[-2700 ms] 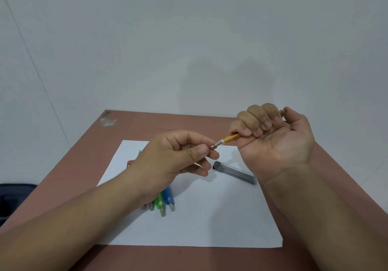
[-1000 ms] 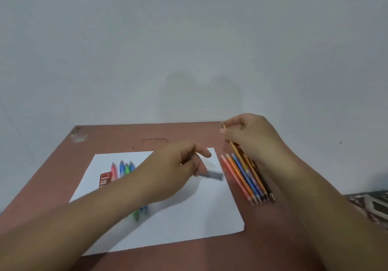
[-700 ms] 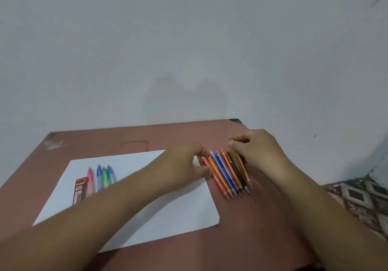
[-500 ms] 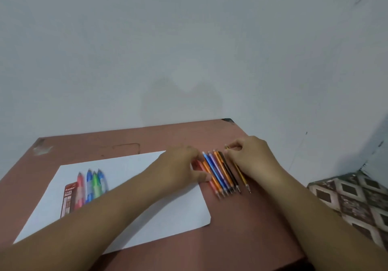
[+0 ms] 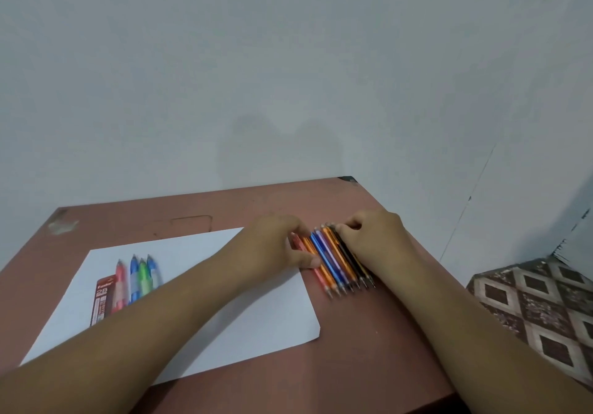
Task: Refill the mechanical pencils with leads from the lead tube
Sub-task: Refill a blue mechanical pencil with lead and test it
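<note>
I see both forearms reaching in from the near edge over a brown table (image 5: pixel 353 365). White paper (image 5: pixel 256 317) lies on the table's left half, its near right corner rounded off.

On the paper's left: a red lead pack (image 5: pixel 102 301), label reads "2B"; a brand word above it is too blurred for me to read. Just beside it, four pencils (image 5: pixel 138 280) in a row, pink, blue, green, blue, tips pointing away from me, partly hidden by the left forearm.

Off the paper's right edge, on bare table: a tight row of slim pencils (image 5: pixel 333 262), touching side by side, red, orange, blue, purple, orange, black, tips toward me.

Left hand (image 5: pixel 276 250) sits against the row's left side, thumb lying on the paper edge touching the red one; fingers loosely curled, and I can't tell whether they hold anything. Right hand (image 5: pixel 375 240) is on the row's right side, fingers curled at the far ends of the black and orange pencils; a real pinch or just contact, I can't tell.

Lead tube: not visible to me.

Beyond: grey wall (image 5: pixel 288 76). Far right, patterned floor tiles (image 5: pixel 539 301).
</note>
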`<state>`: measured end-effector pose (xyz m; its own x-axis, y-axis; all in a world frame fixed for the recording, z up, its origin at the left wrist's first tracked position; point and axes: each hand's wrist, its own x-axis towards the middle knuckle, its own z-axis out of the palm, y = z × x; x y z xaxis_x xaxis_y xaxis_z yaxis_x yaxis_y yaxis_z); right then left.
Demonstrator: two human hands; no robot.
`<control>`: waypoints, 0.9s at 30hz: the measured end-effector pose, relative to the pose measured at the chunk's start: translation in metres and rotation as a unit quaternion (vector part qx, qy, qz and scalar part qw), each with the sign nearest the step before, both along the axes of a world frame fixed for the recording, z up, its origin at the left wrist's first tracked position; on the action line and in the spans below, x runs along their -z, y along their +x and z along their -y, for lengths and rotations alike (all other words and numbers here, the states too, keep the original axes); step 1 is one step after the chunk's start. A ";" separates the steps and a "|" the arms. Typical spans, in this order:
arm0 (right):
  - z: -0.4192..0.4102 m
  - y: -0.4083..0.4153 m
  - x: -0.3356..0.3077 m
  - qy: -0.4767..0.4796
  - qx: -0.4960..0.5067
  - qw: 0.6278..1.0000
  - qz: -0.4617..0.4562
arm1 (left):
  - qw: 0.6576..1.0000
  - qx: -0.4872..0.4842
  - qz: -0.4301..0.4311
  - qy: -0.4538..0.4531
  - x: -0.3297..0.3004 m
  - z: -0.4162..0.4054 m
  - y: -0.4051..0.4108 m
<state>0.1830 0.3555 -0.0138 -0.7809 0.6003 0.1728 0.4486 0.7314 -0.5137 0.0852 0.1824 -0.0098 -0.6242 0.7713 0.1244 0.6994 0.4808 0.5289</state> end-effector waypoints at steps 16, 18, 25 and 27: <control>0.025 -0.007 -0.027 0.021 -0.090 0.991 -0.099 | 0.993 -0.115 0.010 0.033 -0.007 0.109 -0.039; 0.045 -0.017 -0.037 0.004 -0.153 0.985 -0.077 | 0.990 -0.140 -0.003 0.028 -0.012 0.129 -0.042; 0.125 -0.065 -0.038 0.011 -0.347 0.938 0.013 | 0.972 -0.225 -0.036 0.057 -0.014 0.178 -0.057; 0.146 -0.075 -0.033 0.042 -0.383 0.922 0.030 | 0.968 -0.238 -0.036 0.071 -0.010 0.183 -0.058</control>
<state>0.1085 0.2098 0.0193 -0.9799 -0.1452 0.1366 -0.1909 0.8811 -0.4328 0.0270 -0.0006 -0.0001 -0.8902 0.3708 0.2645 0.4544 0.6838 0.5709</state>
